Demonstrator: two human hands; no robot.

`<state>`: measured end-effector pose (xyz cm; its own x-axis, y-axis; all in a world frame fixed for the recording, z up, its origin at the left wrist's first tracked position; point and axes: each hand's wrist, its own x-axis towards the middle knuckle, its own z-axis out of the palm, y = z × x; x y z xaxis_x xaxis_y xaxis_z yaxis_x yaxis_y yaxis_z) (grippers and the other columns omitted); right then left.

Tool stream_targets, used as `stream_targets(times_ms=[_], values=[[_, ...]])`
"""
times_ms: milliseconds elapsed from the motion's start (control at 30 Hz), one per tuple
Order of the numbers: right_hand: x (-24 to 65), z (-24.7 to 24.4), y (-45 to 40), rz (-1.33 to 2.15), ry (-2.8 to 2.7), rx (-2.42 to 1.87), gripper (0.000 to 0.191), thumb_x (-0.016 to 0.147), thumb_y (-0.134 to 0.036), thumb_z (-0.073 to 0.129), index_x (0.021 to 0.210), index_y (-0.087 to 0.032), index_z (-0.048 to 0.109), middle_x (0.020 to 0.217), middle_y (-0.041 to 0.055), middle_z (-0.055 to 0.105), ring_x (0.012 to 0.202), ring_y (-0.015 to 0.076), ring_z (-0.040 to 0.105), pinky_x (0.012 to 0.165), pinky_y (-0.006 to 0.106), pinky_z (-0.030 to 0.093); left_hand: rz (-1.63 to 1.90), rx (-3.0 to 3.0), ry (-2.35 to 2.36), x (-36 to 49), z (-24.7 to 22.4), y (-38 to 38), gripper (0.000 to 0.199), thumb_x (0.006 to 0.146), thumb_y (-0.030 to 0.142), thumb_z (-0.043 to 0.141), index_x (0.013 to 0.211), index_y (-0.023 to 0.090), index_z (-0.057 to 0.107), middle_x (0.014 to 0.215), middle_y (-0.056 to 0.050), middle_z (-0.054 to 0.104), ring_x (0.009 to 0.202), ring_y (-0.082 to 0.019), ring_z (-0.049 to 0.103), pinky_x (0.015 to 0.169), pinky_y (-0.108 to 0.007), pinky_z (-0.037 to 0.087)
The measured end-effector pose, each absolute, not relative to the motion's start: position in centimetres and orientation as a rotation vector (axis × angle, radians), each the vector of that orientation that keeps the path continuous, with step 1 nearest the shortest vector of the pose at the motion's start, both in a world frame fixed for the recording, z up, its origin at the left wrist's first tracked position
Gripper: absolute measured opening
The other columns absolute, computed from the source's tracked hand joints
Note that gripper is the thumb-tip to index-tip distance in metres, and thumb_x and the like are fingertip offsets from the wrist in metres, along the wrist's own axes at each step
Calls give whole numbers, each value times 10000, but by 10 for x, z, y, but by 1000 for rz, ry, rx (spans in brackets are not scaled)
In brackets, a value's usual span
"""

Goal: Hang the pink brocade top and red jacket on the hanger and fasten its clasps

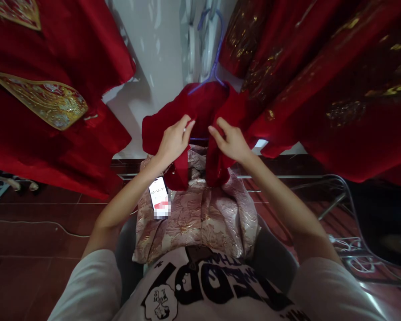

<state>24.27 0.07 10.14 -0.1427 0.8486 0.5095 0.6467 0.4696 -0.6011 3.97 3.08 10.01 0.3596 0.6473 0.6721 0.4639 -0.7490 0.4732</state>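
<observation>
A dark red garment (203, 104) hangs on a purple hanger (215, 67) in front of me, its front parted in the middle. My left hand (175, 139) pinches the left front edge between thumb and fingers. On the other side, my right hand (230, 139) grips the right front edge the same way. The two panels hang down below my hands, over a shiny pinkish patterned fabric (200, 218) spread across my lap. A phone (159, 198) with a lit timer screen lies on that fabric at the left.
Red garments with gold decoration hang at the left (56, 102) and right (307, 89). A white wall (137, 53) stands behind. A black chair with a metal frame (381, 223) is at the right. A cable (53, 223) runs over the reddish tiled floor (26, 240).
</observation>
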Motion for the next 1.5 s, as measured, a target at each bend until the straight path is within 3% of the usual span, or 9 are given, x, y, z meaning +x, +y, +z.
stream_targets(times_ms=[233, 333, 400, 633, 767, 967, 1167, 1267, 1500], values=[[222, 95, 2, 401, -1723, -1185, 595, 875, -822, 349, 842, -258, 534, 740, 15, 500, 740, 193, 538, 736, 358, 510, 1314, 2309, 956, 59, 96, 23, 272, 1025, 471, 417, 947, 252, 558, 698, -12, 591, 645, -188, 643, 642, -316, 474], [223, 97, 0, 421, -1666, -1179, 567, 895, -797, 348, 885, -268, 553, 796, 28, 524, 824, 211, 556, 787, 372, 521, 1345, 2255, 975, 56, 85, 24, 153, 983, 420, 535, 983, 268, 545, 725, -6, 592, 659, -191, 642, 647, -332, 491], [223, 98, -1, 457, -1656, -1173, 538, 912, -771, 354, 916, -274, 559, 835, 36, 542, 862, 218, 567, 802, 379, 526, 1322, 2268, 965, 56, 77, 23, 173, 925, 359, 638, 1027, 271, 530, 741, -4, 590, 661, -192, 634, 645, -344, 502], [219, 83, 2, 708, -1528, -1003, 521, 809, -748, 593, 934, -265, 441, 855, 6, 548, 790, 163, 597, 749, 317, 544, 1510, 2003, 939, 55, 59, 21, 318, 860, 184, 681, 1098, 249, 481, 951, -38, 665, 887, -174, 688, 835, -339, 558], [220, 74, -1, 827, -1512, -870, 527, 755, -632, 728, 1019, -264, 459, 961, 5, 606, 876, 139, 640, 813, 284, 561, 1408, 1760, 865, 46, 56, 23, 276, 798, 192, 745, 970, 212, 530, 952, -27, 703, 919, -149, 711, 858, -292, 572], [222, 74, -13, 809, -1532, -877, 369, 810, -485, 725, 1005, -233, 539, 986, 20, 678, 900, 138, 679, 785, 279, 583, 1385, 1839, 894, 40, 62, 15, 99, 825, 132, 683, 893, 180, 630, 934, -29, 739, 893, -123, 711, 860, -262, 568], [221, 77, -19, 645, -1554, -955, 310, 855, -473, 692, 990, -220, 573, 951, 23, 717, 844, 144, 706, 768, 299, 604, 1280, 2383, 1033, 37, 85, -3, 123, 908, 159, 577, 998, 177, 659, 985, -36, 729, 831, -123, 681, 772, -252, 534], [220, 77, -20, 601, -1536, -965, 295, 865, -464, 688, 982, -212, 591, 948, 26, 729, 832, 149, 718, 765, 305, 611, 1134, 2590, 1105, 36, 95, -8, 173, 885, 150, 574, 1040, 172, 647, 1001, -41, 712, 777, -129, 658, 715, -260, 507], [219, 81, -24, 590, -1512, -995, 308, 851, -487, 698, 974, -212, 636, 972, 27, 744, 873, 167, 731, 793, 331, 628, 1044, 2627, 1142, 46, 108, -2, 69, 891, 226, 599, 895, 168, 637, 866, -21, 700, 758, -135, 647, 702, -254, 485]])
